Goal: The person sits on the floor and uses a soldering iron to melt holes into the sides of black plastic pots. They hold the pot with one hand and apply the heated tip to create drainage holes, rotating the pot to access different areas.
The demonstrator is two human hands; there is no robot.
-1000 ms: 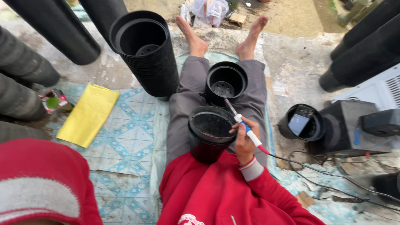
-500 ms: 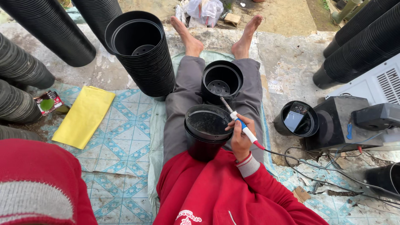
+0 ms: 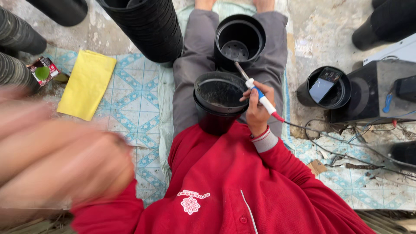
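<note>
A motion-blurred left hand (image 3: pixel 60 160) fills the foreground, its grip unreadable. The right hand (image 3: pixel 256 108) grips a corded white, blue and red soldering iron (image 3: pixel 259 93) beside a ribbed black plastic pot (image 3: pixel 220 102) on the lap.

We sit on a patterned mat (image 3: pixel 130 99) over concrete floor (image 3: pixel 312 39); on it lie a yellow cloth (image 3: pixel 88 83) and tangled cables (image 3: pixel 342 143).
</note>
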